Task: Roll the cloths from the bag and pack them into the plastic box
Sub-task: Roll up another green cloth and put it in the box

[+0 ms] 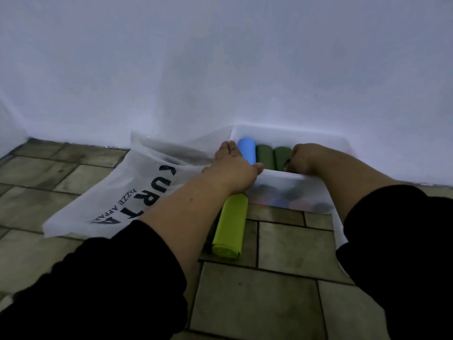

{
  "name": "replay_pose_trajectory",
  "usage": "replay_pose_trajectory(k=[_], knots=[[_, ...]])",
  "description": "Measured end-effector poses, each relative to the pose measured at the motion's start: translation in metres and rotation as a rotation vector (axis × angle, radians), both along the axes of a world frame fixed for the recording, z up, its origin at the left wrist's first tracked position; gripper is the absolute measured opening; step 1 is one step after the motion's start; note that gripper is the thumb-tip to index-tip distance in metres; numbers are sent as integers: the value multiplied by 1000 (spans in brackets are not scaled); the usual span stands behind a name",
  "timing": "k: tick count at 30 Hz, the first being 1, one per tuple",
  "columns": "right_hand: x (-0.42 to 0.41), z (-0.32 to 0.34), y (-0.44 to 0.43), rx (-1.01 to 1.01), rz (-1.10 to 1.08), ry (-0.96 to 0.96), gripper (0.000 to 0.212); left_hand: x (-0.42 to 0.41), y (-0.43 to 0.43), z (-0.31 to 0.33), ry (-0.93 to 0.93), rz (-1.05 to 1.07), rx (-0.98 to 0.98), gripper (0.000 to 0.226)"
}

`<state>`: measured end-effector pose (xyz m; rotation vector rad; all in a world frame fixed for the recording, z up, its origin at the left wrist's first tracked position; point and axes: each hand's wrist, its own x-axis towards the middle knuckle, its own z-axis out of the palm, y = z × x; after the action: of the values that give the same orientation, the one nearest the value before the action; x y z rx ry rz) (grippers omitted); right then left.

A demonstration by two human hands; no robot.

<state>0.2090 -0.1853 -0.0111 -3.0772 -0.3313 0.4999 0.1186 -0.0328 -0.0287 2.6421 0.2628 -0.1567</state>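
Two hands in plastic box, lime roll below

One blue roll, two dark green rolls, one lime roll, one bag, one plastic box.

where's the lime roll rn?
Head view: lime roll lies on the floor tiles, outside the box, beside the bag, partly under the left forearm.

Dim corner of white wall and tiled floor

A plain white wall fills the upper half, meeting a second white surface at the far left edge. Below it lies a floor of greyish-brown rectangular tiles with dark grout lines, mottled and stained in places. The light is low, cool and bluish.
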Motion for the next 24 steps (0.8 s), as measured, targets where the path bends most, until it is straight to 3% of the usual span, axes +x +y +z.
replay_pose_trajectory(k=[5,7,9,10,12,15,19,24], knots=[[-5,-3,-5,130,-39,-223,37,-2,4,-2,-8,26,-27,93],[-25,-5,-7,466,-35,-578,28,-14,12,-4,-49,32,-58,92],[-62,-9,0,801,146,-814,18,-37,25,-12,-114,60,-79,85],[-81,-16,7,856,249,-798,14,-52,32,-18,-115,53,-52,79],[-113,-40,21,789,296,-568,10,-81,44,-33,-11,-20,90,71],[-137,-77,40,586,247,-239,30,-110,47,-54,120,-90,216,70],[-148,-91,57,479,189,-169,48,-115,42,-64,98,-73,239,71],[-158,-91,34,382,184,-171,50,-114,37,-67,127,-66,243,72]])
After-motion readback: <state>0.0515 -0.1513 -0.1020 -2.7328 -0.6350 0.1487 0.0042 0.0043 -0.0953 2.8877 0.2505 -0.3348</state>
